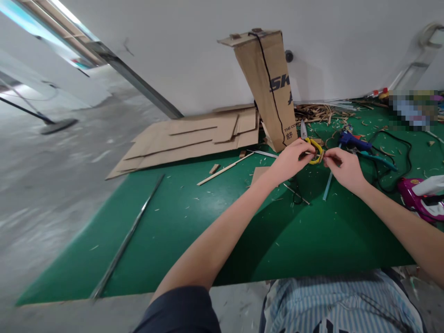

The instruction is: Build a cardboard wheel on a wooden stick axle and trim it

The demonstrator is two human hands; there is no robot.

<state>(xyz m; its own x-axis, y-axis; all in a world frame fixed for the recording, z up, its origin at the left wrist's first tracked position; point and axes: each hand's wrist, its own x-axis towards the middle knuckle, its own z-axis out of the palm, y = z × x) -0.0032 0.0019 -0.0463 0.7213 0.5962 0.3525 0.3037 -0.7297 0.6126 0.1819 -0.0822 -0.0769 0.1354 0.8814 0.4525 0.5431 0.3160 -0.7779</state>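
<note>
"Green tabletop (173, 240): what is entered near its far side?"

"Yellow-handled scissors (316, 144), one item, blades pointed toward the far edge. Beside their handles, one small tan piece (322, 156), set between two sets of fingertips."

"And how is the left hand (293, 159) recorded?"

"Back turned upward, wrist slightly bent, forearm slanted up and rightward from a dark sleeve (183, 310). Thumb and fingers are drawn narrowly together at the scissors' handles; whether anything is gripped there cannot be told."

"The right hand (347, 169)?"

"Forearm brought in from the right, slanted up and leftward, so that the two hands are faced fingertip to fingertip. Thumb and forefinger are pinched on the small tan piece, the other fingers curled."

"Surroundings to be listed?"

"Cardboard column (265, 97), one, stood on end just behind the left hand, black cord (272, 88) run down its printed face. Flat cardboard sheets (197, 138), several, laid to its left. Blue glue gun (354, 139), one, placed just beyond the right hand. Pale blue strip (328, 186), one, partly covered by that hand. Magenta-and-white device (412, 196), one, set near the right forearm."
</note>
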